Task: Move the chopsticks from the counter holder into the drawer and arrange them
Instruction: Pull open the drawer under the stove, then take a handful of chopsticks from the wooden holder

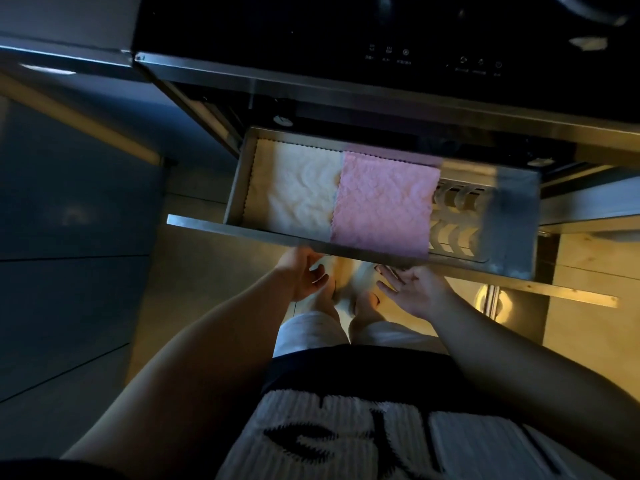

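A stainless steel drawer (204, 221) stands pulled out below the black cooktop. A white cloth (298, 188) and a pink cloth (384, 206) line its bottom, and a slotted metal rack (457, 216) shows at its right end. My left hand (304, 275) is palm up under the drawer's front edge, its fingertips hooked on the lip. My right hand (412, 289) hangs just below the front edge with its fingers spread. A thin dark streak by its fingertips is too blurred to identify. No chopsticks or counter holder are in view.
The black cooktop (346, 36) with touch controls overhangs the drawer. Dark cabinet fronts (69, 202) run along the left. A lit lower compartment (495, 299) glows at the right. My legs and feet (332, 306) stand on the floor directly under the drawer.
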Demonstrator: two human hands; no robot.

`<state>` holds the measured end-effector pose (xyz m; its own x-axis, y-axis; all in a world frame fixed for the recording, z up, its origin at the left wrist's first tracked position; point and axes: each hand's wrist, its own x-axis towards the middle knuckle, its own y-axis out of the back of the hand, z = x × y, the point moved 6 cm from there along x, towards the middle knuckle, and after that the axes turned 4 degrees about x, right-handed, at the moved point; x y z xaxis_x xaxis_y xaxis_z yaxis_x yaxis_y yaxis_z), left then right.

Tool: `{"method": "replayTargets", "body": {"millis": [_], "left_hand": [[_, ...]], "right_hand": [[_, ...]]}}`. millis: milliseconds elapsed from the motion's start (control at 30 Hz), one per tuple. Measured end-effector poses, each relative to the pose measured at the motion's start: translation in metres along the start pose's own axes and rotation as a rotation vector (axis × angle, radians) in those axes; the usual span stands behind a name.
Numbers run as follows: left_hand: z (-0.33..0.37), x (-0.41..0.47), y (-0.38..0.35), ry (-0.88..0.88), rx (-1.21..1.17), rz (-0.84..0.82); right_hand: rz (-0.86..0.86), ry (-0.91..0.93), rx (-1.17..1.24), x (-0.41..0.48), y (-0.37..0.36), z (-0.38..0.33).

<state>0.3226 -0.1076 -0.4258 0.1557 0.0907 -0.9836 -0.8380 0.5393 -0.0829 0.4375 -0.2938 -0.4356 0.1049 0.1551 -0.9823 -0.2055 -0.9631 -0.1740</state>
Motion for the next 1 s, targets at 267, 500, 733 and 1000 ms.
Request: {"method": "replayTargets", "body": {"millis": [267,500,733,1000], "left_hand": [[0.001,-0.032,0.005,-0.176,0.995,0.077],[0.001,-0.095,0.007,-0.548,1.225,0.346],[-0.018,-0.159,0.042,-0.764,1.22,0.745],[-0.051,-0.221,0.113,-0.724,1.073,1.132]], "right_hand": [[0.013,0.015,-0.883,-0.033,-0.015,-0.021],[-0.227,0.586,-1.581,-0.079,-0.064,-0.034],[-0.547,1.026,-2.24,-0.139,-0.112,-0.001],[-0.816,1.393,-2.404,-0.185,-0.167,0.085]]}}
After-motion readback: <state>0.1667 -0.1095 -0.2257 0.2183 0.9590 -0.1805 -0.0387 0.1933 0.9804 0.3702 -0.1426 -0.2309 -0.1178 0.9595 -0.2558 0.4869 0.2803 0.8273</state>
